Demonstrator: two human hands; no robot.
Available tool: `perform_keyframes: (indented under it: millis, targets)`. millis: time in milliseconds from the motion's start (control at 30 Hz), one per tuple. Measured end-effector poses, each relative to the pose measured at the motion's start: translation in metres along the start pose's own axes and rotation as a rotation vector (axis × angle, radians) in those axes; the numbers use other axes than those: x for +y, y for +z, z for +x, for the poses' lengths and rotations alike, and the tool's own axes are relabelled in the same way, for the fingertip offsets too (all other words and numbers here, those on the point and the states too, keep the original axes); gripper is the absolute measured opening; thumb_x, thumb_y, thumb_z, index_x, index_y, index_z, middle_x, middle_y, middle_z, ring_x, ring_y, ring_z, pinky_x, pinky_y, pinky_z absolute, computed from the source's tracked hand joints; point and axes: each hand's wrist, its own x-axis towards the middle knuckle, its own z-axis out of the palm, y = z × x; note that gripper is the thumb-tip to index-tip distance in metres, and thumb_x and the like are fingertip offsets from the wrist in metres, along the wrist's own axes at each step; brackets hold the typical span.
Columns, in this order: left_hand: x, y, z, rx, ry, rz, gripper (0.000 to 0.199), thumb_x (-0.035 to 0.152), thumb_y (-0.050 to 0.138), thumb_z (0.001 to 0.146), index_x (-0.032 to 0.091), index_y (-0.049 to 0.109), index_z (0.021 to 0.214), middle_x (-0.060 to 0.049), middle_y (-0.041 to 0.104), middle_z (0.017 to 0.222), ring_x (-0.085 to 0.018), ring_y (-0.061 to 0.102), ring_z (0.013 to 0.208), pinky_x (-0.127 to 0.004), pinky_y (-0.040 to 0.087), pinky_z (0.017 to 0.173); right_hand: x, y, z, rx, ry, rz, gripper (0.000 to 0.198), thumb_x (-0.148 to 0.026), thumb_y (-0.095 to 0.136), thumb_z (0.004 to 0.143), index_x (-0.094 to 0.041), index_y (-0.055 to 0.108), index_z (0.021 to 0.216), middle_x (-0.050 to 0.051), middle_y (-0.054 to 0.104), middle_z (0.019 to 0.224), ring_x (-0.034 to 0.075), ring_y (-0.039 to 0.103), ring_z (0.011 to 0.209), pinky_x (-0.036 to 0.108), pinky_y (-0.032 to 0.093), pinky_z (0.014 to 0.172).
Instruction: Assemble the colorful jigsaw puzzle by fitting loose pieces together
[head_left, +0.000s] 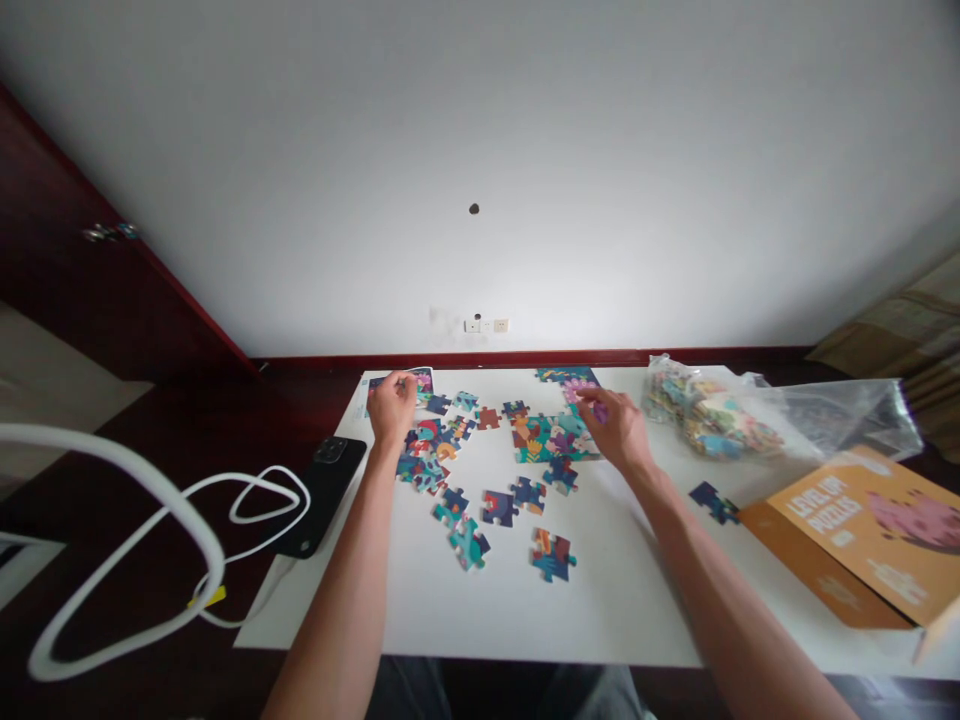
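My left hand point(394, 408) is at the far left of the white table, its fingers curled together beside a printed picture card point(424, 380); whatever may be inside them is hidden. At the partly joined puzzle point(551, 440), my right hand point(619, 425) pinches a purple puzzle piece point(600, 411) at its upper right edge. Between my arms lie loose pieces, among them a dark blue and red one point(499, 507) and an orange and blue one point(553, 555). A second joined cluster point(424, 460) is just right of my left forearm.
Clear plastic bags of pieces point(712, 410) lie at the back right, with an orange puzzle box point(862, 530) nearer and a stray piece point(714, 502) beside it. A black phone point(322, 495) and a white cable point(277, 480) are at the left edge. A wall point(480, 120) rises behind.
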Motion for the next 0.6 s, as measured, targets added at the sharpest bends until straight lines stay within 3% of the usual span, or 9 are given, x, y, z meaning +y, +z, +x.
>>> perform_keyframes:
  millis: [100,167,233,300,467,600]
  targets:
    - [0.0,0.001,0.0,-0.117,0.031,0.021,0.022,0.034,0.058,0.092,0.024,0.078,0.095,-0.004,0.078,0.087,-0.022,0.07,0.079,-0.029,0.046,0.075,-0.023,0.022,-0.006,-0.144,-0.165,-0.004,0.038,-0.041,0.053,0.099,-0.02,0.07,0.127,0.012,0.075,0.117,0.032,0.062,0.113,0.05,0.049,0.103]
    - [0.005,0.0,-0.002,-0.265,0.089,0.075,0.022,0.036,0.061,0.091,0.025,0.08,0.094,-0.005,0.079,0.088,-0.024,0.071,0.082,-0.03,0.047,0.075,-0.034,0.036,-0.009,-0.231,-0.242,-0.021,0.042,-0.041,0.05,0.102,-0.02,0.066,0.135,0.013,0.071,0.128,0.033,0.058,0.121,0.052,0.045,0.108]
    - [0.013,-0.002,-0.006,-0.4,0.141,0.154,0.022,0.038,0.063,0.09,0.025,0.081,0.091,-0.006,0.078,0.085,-0.026,0.071,0.082,-0.031,0.046,0.073,-0.038,0.045,-0.012,-0.288,-0.272,-0.032,0.042,-0.039,0.045,0.104,-0.021,0.065,0.137,0.013,0.068,0.135,0.033,0.055,0.124,0.052,0.044,0.109]
    - [0.024,-0.004,-0.012,-0.449,0.18,0.206,0.022,0.039,0.064,0.089,0.026,0.081,0.091,-0.006,0.078,0.083,-0.027,0.071,0.082,-0.031,0.045,0.071,-0.038,0.048,-0.012,-0.315,-0.276,-0.032,0.039,-0.038,0.045,0.105,-0.022,0.068,0.132,0.011,0.068,0.135,0.033,0.054,0.125,0.051,0.045,0.108]
    - [0.039,-0.006,-0.017,-0.358,0.192,0.165,0.021,0.035,0.062,0.091,0.024,0.08,0.092,-0.006,0.077,0.082,-0.024,0.069,0.078,-0.03,0.043,0.07,-0.039,0.043,-0.008,-0.338,-0.262,0.042,0.026,-0.038,0.055,0.101,-0.024,0.074,0.111,0.007,0.075,0.114,0.03,0.059,0.111,0.047,0.046,0.102]
    - [0.03,0.0,-0.012,-0.138,0.122,0.074,0.024,0.034,0.058,0.093,0.022,0.079,0.094,-0.006,0.077,0.083,-0.023,0.068,0.074,-0.03,0.042,0.07,-0.041,0.042,-0.005,-0.32,-0.244,0.097,0.019,-0.038,0.061,0.098,-0.025,0.075,0.096,0.007,0.076,0.1,0.028,0.061,0.103,0.044,0.048,0.096]
